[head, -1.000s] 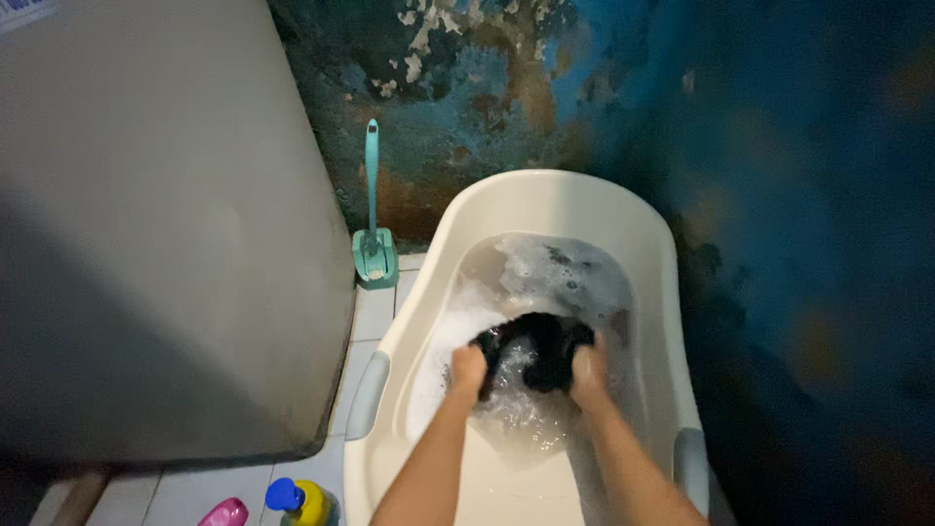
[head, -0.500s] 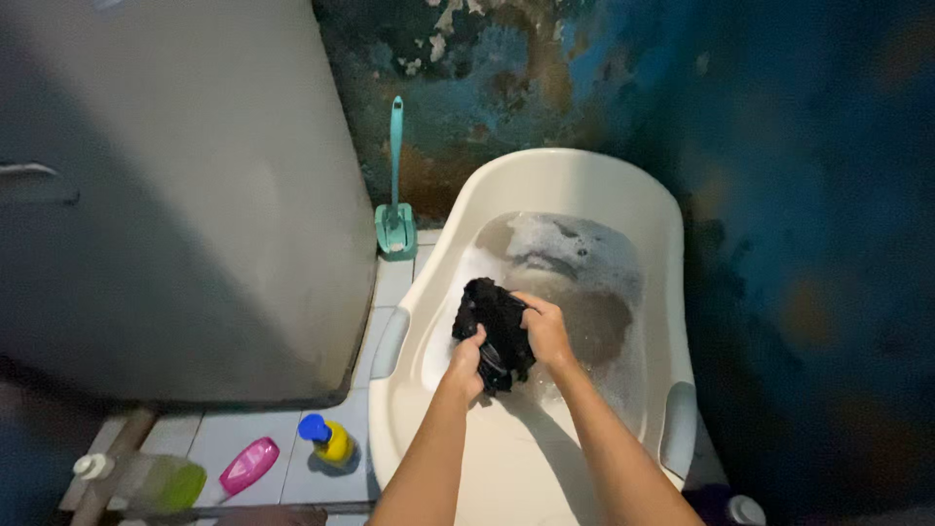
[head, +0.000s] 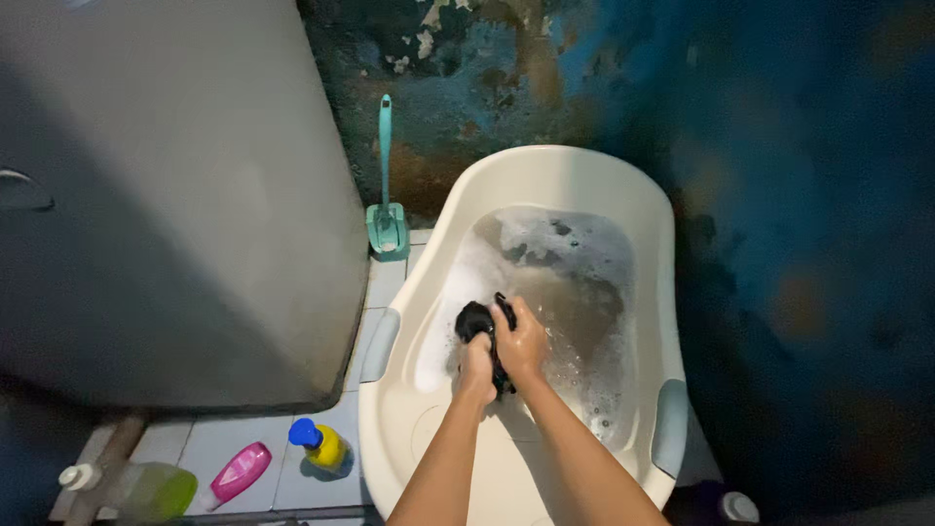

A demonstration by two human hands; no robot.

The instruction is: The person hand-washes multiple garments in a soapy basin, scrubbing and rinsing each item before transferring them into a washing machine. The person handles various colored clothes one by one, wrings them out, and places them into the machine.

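Bottles stand left of the tub [head: 545, 170] on the tiles: a greenish bottle [head: 146, 490], a pink bottle [head: 237, 472] and a yellow bottle [head: 324, 445] with blue cap, all near the tub's lower left corner. Behind them I see a big grey cabinet [head: 175, 214]. A teal brush [head: 387, 219] leans on the peeling wall, just beside the tub's upper left rim.

Inside the tub there is soapy water [head: 575, 292] with foam. My left hand [head: 477, 365] and right hand [head: 521, 341] are together over the middle of the tub, touching each other. Both have the fingers closed tight around the black cloth [head: 479, 319], which is bunched in a small lump between them, above the water.

One second ago the cloth was spread wider and lying low in the foam, with my hands apart at its two sides. Half a second ago it was already lifted and gathered. Now it is smaller and more compressed, so I judge the work moved from soaking to squeezing or rubbing the cloth.
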